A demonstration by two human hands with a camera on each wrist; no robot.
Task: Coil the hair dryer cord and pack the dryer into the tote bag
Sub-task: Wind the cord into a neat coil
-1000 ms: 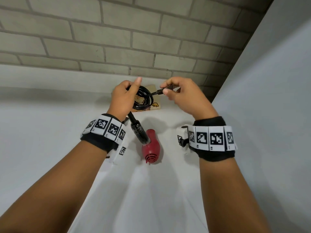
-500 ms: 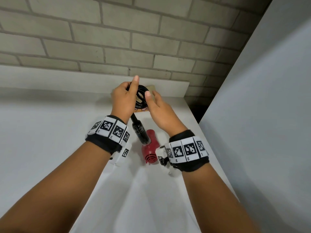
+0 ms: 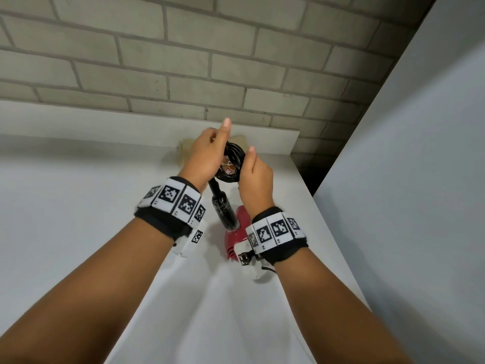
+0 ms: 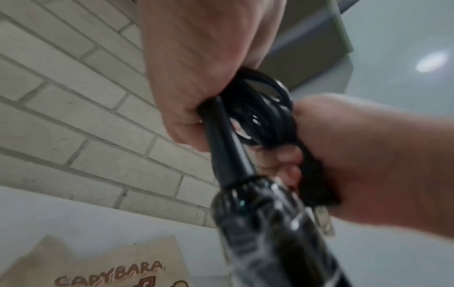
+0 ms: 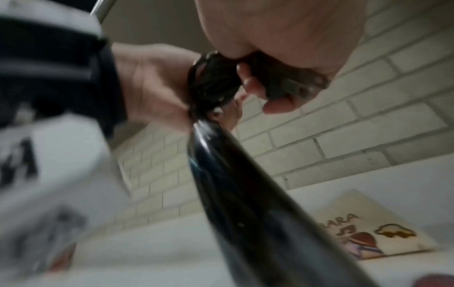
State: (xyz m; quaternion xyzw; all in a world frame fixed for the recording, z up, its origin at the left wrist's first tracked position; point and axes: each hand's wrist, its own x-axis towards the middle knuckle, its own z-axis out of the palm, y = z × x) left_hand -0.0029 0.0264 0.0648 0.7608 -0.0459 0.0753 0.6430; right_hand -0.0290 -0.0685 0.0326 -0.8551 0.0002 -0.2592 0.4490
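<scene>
1. Current step: coiling. The black cord [image 3: 232,164] is gathered into a compact bundle of loops held up above the white surface [image 3: 78,206], between the two hands.
2. Left hand [image 3: 206,156]: fingers curled round the far side of the coil, index finger raised clear. It grips the loops where the cord's stiff sleeve leaves the bundle.
3. Right hand [image 3: 256,177]: fingers curled round the near side of the coil; the left wrist view shows it also pinching the plug [image 4: 317,186], prongs pointing down, against the loops.
4. Hair dryer [image 3: 235,237]: the red body hangs below the coil on its black handle, close above or touching the surface; contact cannot be confirmed. It is partly hidden by the right wrist band.
5. Tote bag [image 4: 98,266]: lies flat on the surface against the brick wall, beyond the hands, printed side up. It appears unopened.
6. Judged progress: the coil looks nearly complete; packing has not begun.
7. Next move calls for securing the plug end so the loops do not spring apart, then transferring coil and dryer to one hand, freeing the other to open the bag mouth.
</scene>
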